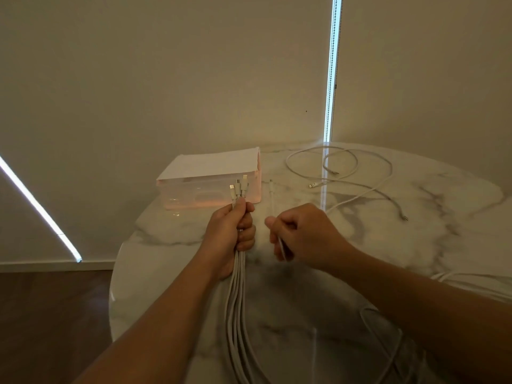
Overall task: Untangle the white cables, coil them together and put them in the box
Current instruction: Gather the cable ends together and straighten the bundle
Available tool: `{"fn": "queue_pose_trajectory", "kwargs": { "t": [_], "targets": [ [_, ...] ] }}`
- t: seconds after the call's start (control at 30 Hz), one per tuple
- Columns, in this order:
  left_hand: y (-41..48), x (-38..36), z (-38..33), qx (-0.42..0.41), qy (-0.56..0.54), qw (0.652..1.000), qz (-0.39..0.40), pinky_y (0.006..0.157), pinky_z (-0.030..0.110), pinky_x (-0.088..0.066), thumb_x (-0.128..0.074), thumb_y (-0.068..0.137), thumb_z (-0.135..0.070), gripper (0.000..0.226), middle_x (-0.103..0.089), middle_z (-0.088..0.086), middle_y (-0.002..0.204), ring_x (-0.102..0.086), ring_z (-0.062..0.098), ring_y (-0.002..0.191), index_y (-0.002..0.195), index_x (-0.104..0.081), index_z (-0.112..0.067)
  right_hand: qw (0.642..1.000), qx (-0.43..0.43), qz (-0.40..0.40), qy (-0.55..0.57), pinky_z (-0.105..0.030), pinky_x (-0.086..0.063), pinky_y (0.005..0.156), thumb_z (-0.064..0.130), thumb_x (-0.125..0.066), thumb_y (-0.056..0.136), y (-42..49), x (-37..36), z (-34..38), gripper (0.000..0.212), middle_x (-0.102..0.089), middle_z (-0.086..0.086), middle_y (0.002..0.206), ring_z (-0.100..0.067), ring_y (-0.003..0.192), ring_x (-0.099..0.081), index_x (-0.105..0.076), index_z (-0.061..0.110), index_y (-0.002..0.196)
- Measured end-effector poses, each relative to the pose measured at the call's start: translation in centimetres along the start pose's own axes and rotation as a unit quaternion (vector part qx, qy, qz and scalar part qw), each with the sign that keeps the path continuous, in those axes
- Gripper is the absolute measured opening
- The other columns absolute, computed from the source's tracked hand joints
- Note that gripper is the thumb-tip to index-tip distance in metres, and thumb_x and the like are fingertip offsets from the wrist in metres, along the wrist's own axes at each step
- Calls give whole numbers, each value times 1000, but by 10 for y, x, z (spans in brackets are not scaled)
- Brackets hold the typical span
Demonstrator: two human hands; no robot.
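Looking down through the head camera, I see the left hand clenched around a bundle of white charging cables, held upright above the near part of a round white marble table with grey veins. Several metal-tipped plugs of the bundle stick up out of the top of the fist, side by side, and in this view they overlap the front wall of the box. Below the fist the cords hang together in a tight sheaf and run down toward the bottom edge of the picture, over the tabletop.

Just beside it, the right hand has its fingers curled around a single thin white cable. That cord rises from the fist toward the box, its plug end pointing away from me, and a short length shows again below the fingers. I cannot tell whether its far end touches the table.

A translucent pinkish plastic box with a white top sits on the far left part of the table, close to the edge. I cannot tell if anything lies inside it.

To the right of the box, well apart from both hands, more loose white cables lie in open loops on the marble. Blurred white cords also curve across the table near my right forearm.

Behind the table hang beige roller blinds, with a bright vertical strip of daylight between two of them. Dark wooden flooring shows at lower left.
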State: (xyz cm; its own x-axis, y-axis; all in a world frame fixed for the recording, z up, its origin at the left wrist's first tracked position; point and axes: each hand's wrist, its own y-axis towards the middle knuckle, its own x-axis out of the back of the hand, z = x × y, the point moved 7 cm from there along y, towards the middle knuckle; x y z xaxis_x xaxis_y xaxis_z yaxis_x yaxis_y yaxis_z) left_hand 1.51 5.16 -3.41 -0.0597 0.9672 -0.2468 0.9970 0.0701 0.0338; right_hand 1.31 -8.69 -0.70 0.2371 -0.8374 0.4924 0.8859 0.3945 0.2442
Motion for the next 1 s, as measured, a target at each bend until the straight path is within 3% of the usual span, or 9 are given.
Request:
{"fn": "queue_pose_trajectory", "kwargs": {
  "t": [0.17, 0.23, 0.37, 0.5, 0.57, 0.73, 0.87, 1.0],
  "targets": [
    [-3, 1, -4, -18, 60, 998, -25, 44, 25, -25, -48, 100, -34, 34, -31, -1, 55, -28, 12, 47, 99, -61, -3, 999, 26, 21, 13, -14, -46, 50, 18, -59, 97, -2, -26, 10, 31, -58, 15, 45, -4, 42, -58, -65, 16, 66],
    [-5, 1, -5, -20, 67, 997, -23, 43, 25, -30, -51, 98, -35, 34, -32, 2, 55, -31, 14, 47, 96, -63, -4, 999, 36, 17, 7, -13, -46, 52, 19, -61, 96, -2, -29, 14, 28, -57, 21, 44, -3, 43, -59, -69, 14, 70],
    [-5, 3, -6, -26, 85, 996, -20, 44, 23, -31, -52, 99, -31, 29, -33, 5, 58, -30, 14, 47, 85, -60, -8, 1000, 19, 6, 14, -13, -46, 52, 24, -65, 93, 0, -30, 13, 29, -57, 14, 45, -3, 43, -58, -63, 24, 64],
    [-3, 5, -3, -10, 92, 995, -38, 45, 23, -30, -48, 101, -30, 30, -37, 5, 61, -30, 12, 47, 80, -54, -9, 987, 64, 10, -146, -13, -36, 50, 42, -65, 89, -3, -26, 16, 33, -53, 10, 49, -6, 43, -51, -69, 19, 65],
    [-1, 3, -1, -7, 78, 996, -30, 44, 23, -25, -43, 103, -29, 31, -36, 3, 62, -28, 11, 48, 78, -49, -12, 981, 80, -27, -177, -17, -38, 48, 41, -63, 91, -1, -10, 19, 36, -54, 7, 47, -10, 42, -49, -71, 17, 65],
    [2, -3, 5, 5, 72, 997, 7, 49, 25, -36, -40, 104, -30, 30, -45, 4, 63, -41, 14, 53, 80, -44, -14, 989, 13, -114, -88, -20, -51, 62, 29, -66, 91, 26, 34, 16, 23, -72, 2, 69, -10, 63, -65, -77, 14, 78],
    [0, -8, 4, 3, 72, 997, 18, 50, 25, -39, -38, 105, -28, 31, -38, 6, 60, -41, 16, 53, 80, -44, -11, 993, -79, -69, 52, -27, -52, 62, 27, -72, 88, 47, 22, 1, 16, -73, -1, 74, -10, 63, -62, -77, 13, 82],
    [1, -9, 5, 7, 76, 997, 20, 50, 25, -36, -39, 105, -27, 30, -37, 5, 58, -40, 16, 51, 82, -48, -10, 986, -109, -60, 115, -28, -51, 60, 19, -75, 85, 51, 14, -9, 11, -73, -7, 75, -13, 61, -59, -75, 8, 83]
  ]
}}
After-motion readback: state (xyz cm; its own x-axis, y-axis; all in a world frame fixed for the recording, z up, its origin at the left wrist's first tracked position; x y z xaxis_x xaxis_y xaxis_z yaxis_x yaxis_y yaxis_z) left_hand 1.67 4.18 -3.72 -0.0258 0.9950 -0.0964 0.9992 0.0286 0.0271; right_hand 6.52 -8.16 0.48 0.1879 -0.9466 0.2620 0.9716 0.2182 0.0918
